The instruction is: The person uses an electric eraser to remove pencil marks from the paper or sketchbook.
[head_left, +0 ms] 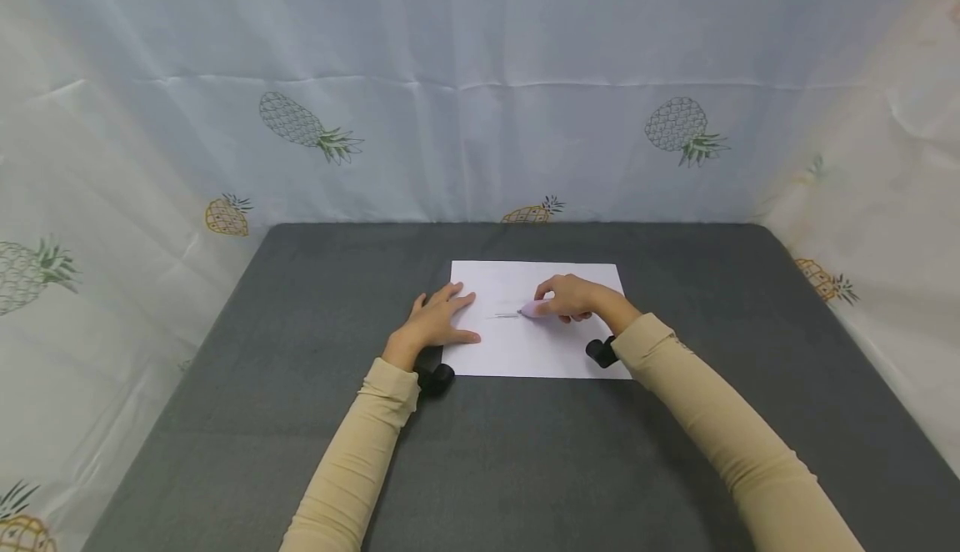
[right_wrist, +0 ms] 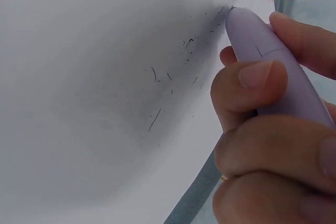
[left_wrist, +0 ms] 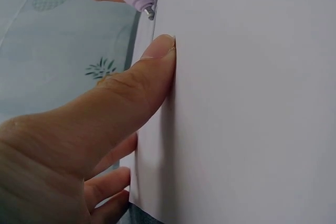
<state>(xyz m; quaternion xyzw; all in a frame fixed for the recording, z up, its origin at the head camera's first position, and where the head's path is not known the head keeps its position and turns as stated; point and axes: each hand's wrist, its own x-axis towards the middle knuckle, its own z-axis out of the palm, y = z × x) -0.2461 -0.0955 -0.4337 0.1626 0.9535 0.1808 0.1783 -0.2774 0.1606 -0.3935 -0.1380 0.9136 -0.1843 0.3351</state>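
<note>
Erasing step: right hand [head_left: 576,298] pinches the lilac plastic eraser pen [head_left: 534,309] on the white paper sheet [head_left: 525,352]; left hand [head_left: 438,318], fingers spread, presses it at frame centre. Next needs steady strokes.

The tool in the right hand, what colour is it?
Pale lilac: the tool shows best in the right wrist view, gripped by the right hand.

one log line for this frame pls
left hand: flat, holding paper | right hand: gripping lilac eraser pen, tip on paper | surface: grey mat
</note>
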